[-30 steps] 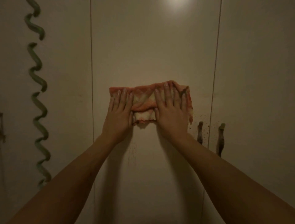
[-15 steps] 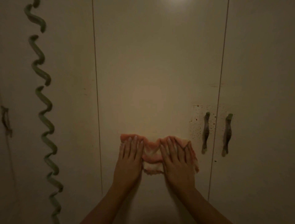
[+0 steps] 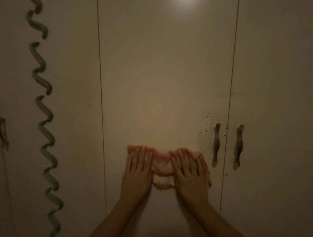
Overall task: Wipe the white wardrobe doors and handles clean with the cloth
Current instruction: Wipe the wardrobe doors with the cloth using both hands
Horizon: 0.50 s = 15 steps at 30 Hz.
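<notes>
Dim warm light, bright glare [image 3: 183,2] at top centre, green spiral streamer [image 3: 44,108] down the left

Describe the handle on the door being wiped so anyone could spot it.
Find the middle wardrobe door, under the pink cloth. Near its right edge hangs a wavy vertical handle. Unlike its twin across the gap, dark specks crowd its left side.
</notes>
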Available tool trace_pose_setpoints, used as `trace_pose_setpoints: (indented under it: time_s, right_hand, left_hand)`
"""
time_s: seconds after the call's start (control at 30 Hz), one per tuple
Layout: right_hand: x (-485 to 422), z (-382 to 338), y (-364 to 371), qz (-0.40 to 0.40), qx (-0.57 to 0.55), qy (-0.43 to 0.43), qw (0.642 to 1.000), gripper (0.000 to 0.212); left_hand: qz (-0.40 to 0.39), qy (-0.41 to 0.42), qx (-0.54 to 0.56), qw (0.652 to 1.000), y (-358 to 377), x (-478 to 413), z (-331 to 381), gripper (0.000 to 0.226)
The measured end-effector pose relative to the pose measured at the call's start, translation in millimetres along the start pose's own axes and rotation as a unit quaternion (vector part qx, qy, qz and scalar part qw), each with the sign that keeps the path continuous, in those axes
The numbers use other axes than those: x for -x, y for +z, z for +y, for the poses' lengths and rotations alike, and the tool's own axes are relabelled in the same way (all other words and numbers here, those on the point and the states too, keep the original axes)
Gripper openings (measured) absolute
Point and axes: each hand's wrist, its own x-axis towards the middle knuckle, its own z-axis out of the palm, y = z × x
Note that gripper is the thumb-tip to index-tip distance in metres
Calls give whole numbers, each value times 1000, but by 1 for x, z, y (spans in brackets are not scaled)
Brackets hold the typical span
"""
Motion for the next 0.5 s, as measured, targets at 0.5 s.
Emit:
trace_pose_setpoints:
  time_s: [0.5]
  right_hand:
    - [-220,-18,-61,100,-26,23,994,60]
  left_hand:
    - [64,-34,-42,996,-116,-155,-98,67]
